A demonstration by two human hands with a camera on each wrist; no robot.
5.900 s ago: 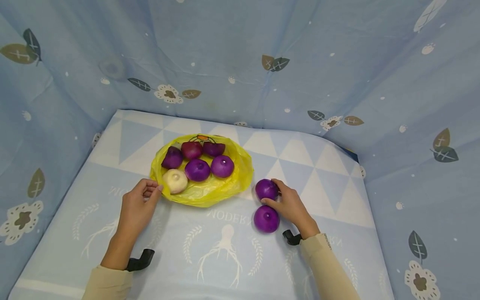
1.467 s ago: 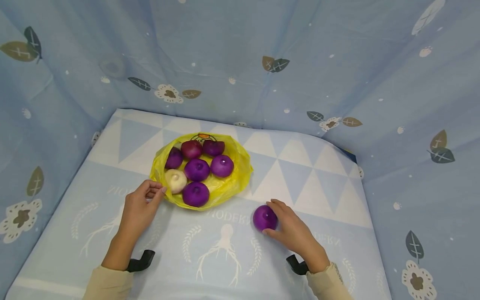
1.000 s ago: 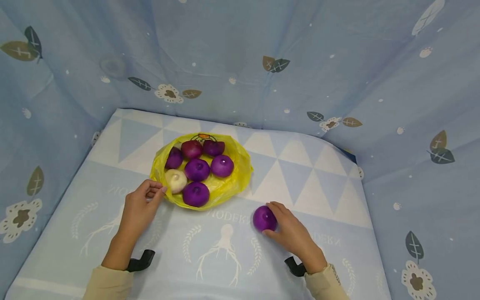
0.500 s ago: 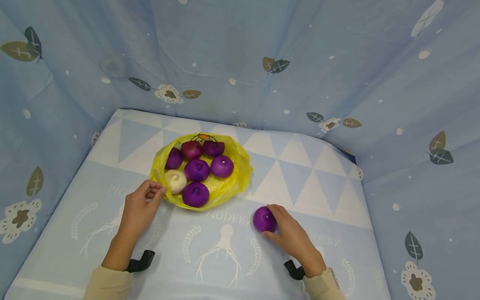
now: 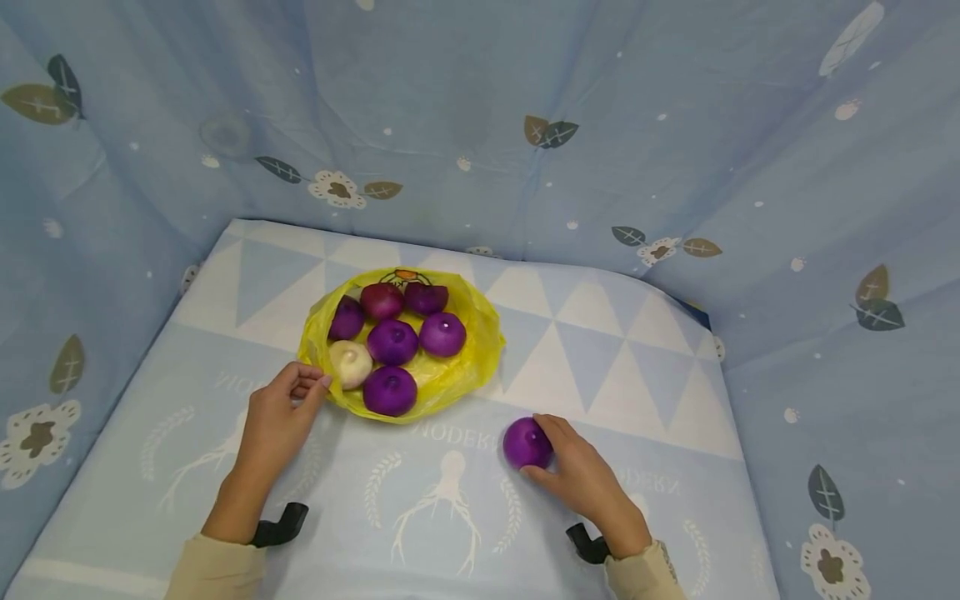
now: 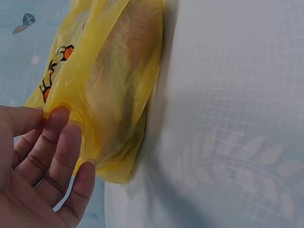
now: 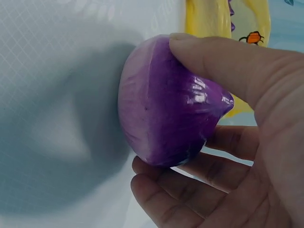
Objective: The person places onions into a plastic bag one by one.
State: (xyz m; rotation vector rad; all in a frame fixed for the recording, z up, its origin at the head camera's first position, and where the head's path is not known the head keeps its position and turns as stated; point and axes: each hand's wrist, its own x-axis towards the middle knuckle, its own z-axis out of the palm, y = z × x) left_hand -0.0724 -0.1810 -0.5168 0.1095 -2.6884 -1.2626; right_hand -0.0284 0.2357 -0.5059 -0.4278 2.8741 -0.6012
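Note:
My left hand (image 5: 279,414) pinches the near left edge of a yellow plastic bag (image 5: 465,367) between thumb and fingertips; the left wrist view shows the film gathered there. Inside the spread mouth of the bag sit several purple onions (image 5: 392,342) and one white onion (image 5: 350,364). To the right of the bag, my right hand (image 5: 581,469) holds a shiny purple onion (image 7: 171,104), thumb on one side and fingers round the other. The onion's pointed tip faces the palm, and its pale base is turned to the tablecloth.
A pale blue and white patterned cloth (image 5: 450,533) covers the table. Blue curtains (image 5: 450,100) with leaf prints stand along the back and both sides. Black camera mounts (image 5: 281,525) stick out from both wrists.
One of the two purple onions that stood right of the bag now lies in the bag's near part. My right hand has moved nearer to me, onto the other one. The left hand keeps its place.

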